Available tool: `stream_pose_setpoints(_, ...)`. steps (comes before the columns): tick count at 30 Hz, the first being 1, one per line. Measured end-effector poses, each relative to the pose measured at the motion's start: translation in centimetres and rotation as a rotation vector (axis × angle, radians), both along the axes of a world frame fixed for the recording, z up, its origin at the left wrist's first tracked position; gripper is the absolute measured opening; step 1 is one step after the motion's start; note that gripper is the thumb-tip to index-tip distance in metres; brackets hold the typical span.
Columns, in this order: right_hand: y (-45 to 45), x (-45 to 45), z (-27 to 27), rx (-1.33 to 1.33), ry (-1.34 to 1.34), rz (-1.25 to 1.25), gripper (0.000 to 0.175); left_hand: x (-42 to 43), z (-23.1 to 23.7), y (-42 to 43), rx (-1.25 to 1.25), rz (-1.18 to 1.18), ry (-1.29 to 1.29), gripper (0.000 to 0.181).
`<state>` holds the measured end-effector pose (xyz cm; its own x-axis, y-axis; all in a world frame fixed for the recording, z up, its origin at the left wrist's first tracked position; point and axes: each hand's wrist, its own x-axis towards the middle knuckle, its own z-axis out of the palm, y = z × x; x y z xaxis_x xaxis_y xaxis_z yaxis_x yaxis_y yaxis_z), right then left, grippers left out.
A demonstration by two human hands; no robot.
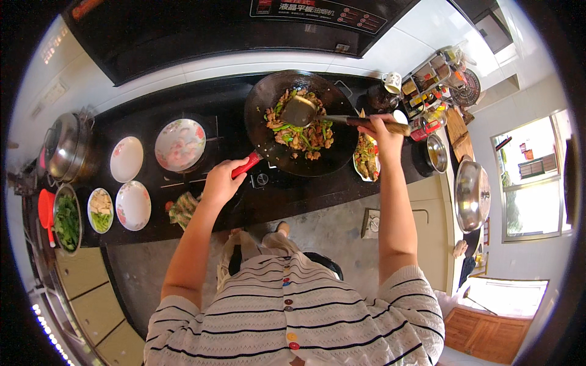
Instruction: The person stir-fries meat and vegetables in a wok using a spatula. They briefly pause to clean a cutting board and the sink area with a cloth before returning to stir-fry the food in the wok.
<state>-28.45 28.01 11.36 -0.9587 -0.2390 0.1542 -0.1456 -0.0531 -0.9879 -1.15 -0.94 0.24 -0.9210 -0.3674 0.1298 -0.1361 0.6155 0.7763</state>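
My left hand is wrapped around the red handle of a dark wok on the stove. In my right hand is the long handle of a wok spatula, its wide blade resting over the food. Sliced meat with green peppers lies in the middle of the wok. Just right of the wok, partly behind my right hand, an oval plate holds a cooked fish dish with a chopped topping.
White floral plates and a large floral bowl stand left of the wok. Farther left are a bowl of leafy greens, a plate of cut vegetables and a steel pot. A cloth lies near the counter's front edge. Spice rack at right.
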Motion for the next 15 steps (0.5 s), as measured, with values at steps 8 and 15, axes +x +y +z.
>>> stream_pose_setpoints(8, 9.6, 3.5, -2.8, 0.079, -0.149, 0.03, 0.014, -0.2, -0.2, 0.1, 0.022, -0.005, -0.014, 0.038)
stream_pose_setpoints(15, 13.5, -0.7, -2.8, 0.024, -0.106, 0.11, 0.012, -0.1, 0.2, 0.1, -0.001, -0.002, -0.017, 0.039)
